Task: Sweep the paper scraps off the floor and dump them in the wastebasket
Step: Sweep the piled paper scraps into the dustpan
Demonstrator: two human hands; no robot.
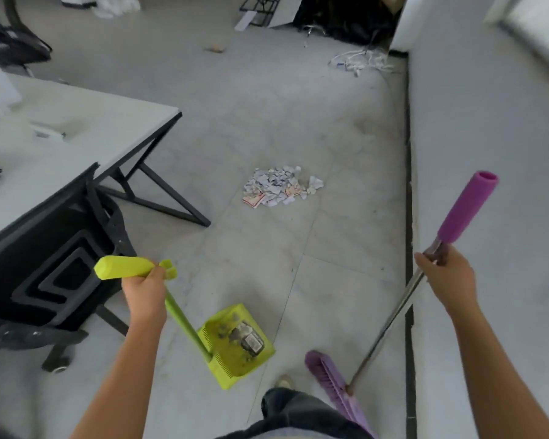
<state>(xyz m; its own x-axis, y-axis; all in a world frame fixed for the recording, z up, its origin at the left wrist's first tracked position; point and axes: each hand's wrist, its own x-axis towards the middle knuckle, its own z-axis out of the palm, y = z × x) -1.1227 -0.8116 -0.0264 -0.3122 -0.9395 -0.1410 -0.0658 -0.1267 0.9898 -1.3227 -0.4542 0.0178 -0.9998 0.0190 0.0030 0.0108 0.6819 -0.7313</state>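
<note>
The left hand (pixel 145 288) curls its fingers round the dustpan (pixel 238 343) handle; the right hand (pixel 446 274) wraps its fingers round the broom (pixel 327 378) shaft. The paper scraps (pixel 281 186) lie in 1 heap on the floor (pixel 298 106) ahead, well apart from both tools. The dustpan carries debris (a tilt could spill it); a hard stroke could scatter the heap.

Legible text: none. Dustpan (pixel 235 380): dark packet (pixel 251 339) inside bears a white label, print too blurred to read. Paper scraps (pixel 279 186) on floor: red and grey markings, unreadable.
</note>
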